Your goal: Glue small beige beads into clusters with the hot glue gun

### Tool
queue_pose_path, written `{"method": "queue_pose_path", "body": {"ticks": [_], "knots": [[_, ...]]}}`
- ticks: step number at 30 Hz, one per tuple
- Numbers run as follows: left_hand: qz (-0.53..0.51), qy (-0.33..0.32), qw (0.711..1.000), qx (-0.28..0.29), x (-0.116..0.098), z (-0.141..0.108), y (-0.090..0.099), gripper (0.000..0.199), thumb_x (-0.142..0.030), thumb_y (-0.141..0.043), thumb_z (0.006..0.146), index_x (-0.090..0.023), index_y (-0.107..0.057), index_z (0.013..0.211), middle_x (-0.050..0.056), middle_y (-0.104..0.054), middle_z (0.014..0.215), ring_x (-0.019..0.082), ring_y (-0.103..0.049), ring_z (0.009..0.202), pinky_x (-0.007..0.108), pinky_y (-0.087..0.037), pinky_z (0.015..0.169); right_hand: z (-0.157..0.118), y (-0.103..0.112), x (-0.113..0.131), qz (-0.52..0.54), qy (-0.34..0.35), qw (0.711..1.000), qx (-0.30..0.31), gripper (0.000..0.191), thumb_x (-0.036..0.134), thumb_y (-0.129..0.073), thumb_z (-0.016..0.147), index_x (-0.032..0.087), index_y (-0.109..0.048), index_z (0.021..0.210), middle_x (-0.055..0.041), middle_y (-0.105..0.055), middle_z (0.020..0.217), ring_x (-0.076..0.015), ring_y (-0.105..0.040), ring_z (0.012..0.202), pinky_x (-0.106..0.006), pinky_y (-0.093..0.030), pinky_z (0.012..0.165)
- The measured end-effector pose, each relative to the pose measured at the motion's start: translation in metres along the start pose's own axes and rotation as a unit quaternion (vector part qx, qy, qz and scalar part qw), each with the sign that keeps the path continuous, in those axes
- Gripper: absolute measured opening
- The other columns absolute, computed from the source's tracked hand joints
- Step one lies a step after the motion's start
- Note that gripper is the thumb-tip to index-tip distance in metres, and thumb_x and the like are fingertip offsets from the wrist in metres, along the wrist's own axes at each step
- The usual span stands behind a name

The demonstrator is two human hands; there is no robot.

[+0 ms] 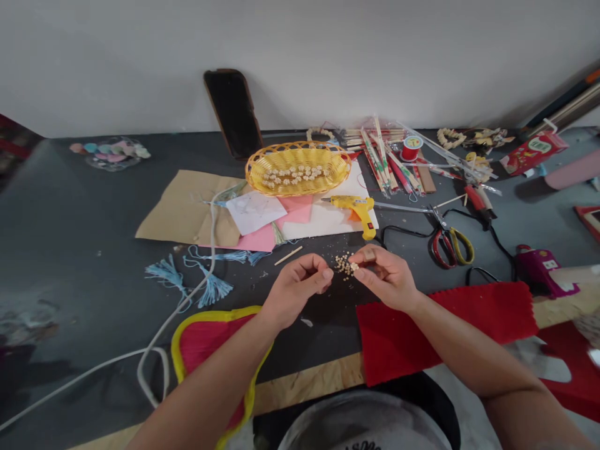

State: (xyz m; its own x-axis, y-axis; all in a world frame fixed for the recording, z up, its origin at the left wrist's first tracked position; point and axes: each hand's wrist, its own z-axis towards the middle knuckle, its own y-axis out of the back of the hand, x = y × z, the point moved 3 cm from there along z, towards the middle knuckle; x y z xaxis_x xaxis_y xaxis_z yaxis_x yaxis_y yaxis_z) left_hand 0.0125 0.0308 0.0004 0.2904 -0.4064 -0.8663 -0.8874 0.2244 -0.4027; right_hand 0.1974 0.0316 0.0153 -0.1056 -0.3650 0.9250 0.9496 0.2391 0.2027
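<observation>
My right hand (387, 275) pinches a small beige cluster (355, 267) of bead-like bits between thumb and fingertips. Facing it, my left hand (302, 284) is closed with thumb and forefinger pressed together; anything between them is too small to make out. On the dark table just behind and between the hands lies a loose pile of tiny beige pieces (344, 262). Beyond them stands a yellow woven basket (300, 149) holding several similar beige clusters (295, 176). A yellow glue gun (359, 212) lies behind my right hand, and a thin wooden stick (288, 255) behind my left.
Scissors (450, 244) lie to the right, past a black cable. Red felt (482, 312) sits under my right forearm, a yellow-edged pink cloth (210, 337) by my left. Blue tassels (206, 287), a white cable (213, 237) and paper (187, 206) lie left. A phone (234, 112) leans on the wall.
</observation>
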Motion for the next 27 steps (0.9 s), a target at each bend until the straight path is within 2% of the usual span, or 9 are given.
{"method": "queue_pose_path", "body": {"ticks": [5,8,11,15,18,23,27], "knots": [[0.032,-0.025,0.999,0.001,0.000,0.000,0.001,0.038,-0.036,-0.070,0.080,-0.014,-0.050,0.055,-0.003,-0.050,0.053,0.007,-0.039,0.052,0.022,-0.029,0.052,0.000,0.000,0.001,-0.003,-0.002,1.000,-0.005,0.016,0.022,-0.062,0.089,0.022,-0.066,0.105,-0.0048,-0.064,0.092,-0.0135,-0.061,0.080,-0.027,-0.053,0.071],[0.042,-0.050,0.998,-0.015,-0.002,-0.001,-0.001,0.037,-0.027,-0.076,0.073,-0.015,-0.047,0.054,-0.004,-0.049,0.055,0.007,-0.040,0.055,0.021,-0.030,0.054,-0.001,0.000,0.000,-0.006,-0.012,1.000,-0.005,0.016,0.024,-0.061,0.090,0.022,-0.066,0.105,-0.0054,-0.064,0.093,-0.0140,-0.062,0.080,-0.027,-0.054,0.070],[0.031,-0.032,0.999,-0.018,-0.003,-0.001,-0.003,0.030,-0.023,-0.081,0.067,-0.015,-0.053,0.062,-0.005,-0.053,0.059,0.006,-0.043,0.056,0.020,-0.032,0.054,-0.001,0.001,0.000,-0.009,-0.020,1.000,-0.004,0.016,0.025,-0.062,0.090,0.022,-0.066,0.105,-0.0056,-0.065,0.094,-0.0144,-0.063,0.082,-0.027,-0.054,0.072],[0.035,-0.006,0.999,-0.003,-0.002,-0.001,-0.005,0.021,-0.027,-0.081,0.068,-0.015,-0.066,0.075,-0.003,-0.059,0.061,0.006,-0.047,0.053,0.019,-0.034,0.051,-0.001,0.001,0.001,-0.005,-0.016,1.000,-0.003,0.016,0.022,-0.062,0.089,0.023,-0.066,0.105,-0.0046,-0.064,0.093,-0.0136,-0.063,0.082,-0.026,-0.053,0.072],[0.036,-0.005,0.999,-0.007,-0.002,-0.001,-0.002,0.023,-0.033,-0.079,0.071,-0.014,-0.071,0.081,0.001,-0.066,0.064,0.007,-0.050,0.054,0.019,-0.037,0.051,0.000,0.001,0.002,-0.005,-0.010,1.000,-0.003,0.016,0.022,-0.061,0.090,0.023,-0.066,0.105,-0.0043,-0.064,0.092,-0.0129,-0.062,0.079,-0.025,-0.052,0.068],[0.003,-0.010,1.000,-0.027,-0.003,0.001,0.002,0.026,-0.036,-0.081,0.068,-0.014,-0.067,0.070,0.000,-0.064,0.057,0.006,-0.048,0.048,0.019,-0.035,0.048,0.001,0.003,0.000,-0.016,-0.017,1.000,-0.006,0.015,0.024,-0.061,0.090,0.023,-0.066,0.104,-0.0040,-0.064,0.089,-0.0132,-0.062,0.079,-0.025,-0.052,0.067],[0.030,-0.041,0.997,-0.049,-0.004,0.003,0.006,0.030,-0.037,-0.082,0.066,-0.014,-0.063,0.063,-0.001,-0.063,0.054,0.006,-0.045,0.045,0.019,-0.032,0.044,-0.001,0.006,-0.004,-0.028,-0.027,0.999,-0.023,0.014,0.028,-0.062,0.089,0.022,-0.067,0.101,-0.0042,-0.066,0.088,-0.0141,-0.062,0.080,-0.026,-0.052,0.069]]}}
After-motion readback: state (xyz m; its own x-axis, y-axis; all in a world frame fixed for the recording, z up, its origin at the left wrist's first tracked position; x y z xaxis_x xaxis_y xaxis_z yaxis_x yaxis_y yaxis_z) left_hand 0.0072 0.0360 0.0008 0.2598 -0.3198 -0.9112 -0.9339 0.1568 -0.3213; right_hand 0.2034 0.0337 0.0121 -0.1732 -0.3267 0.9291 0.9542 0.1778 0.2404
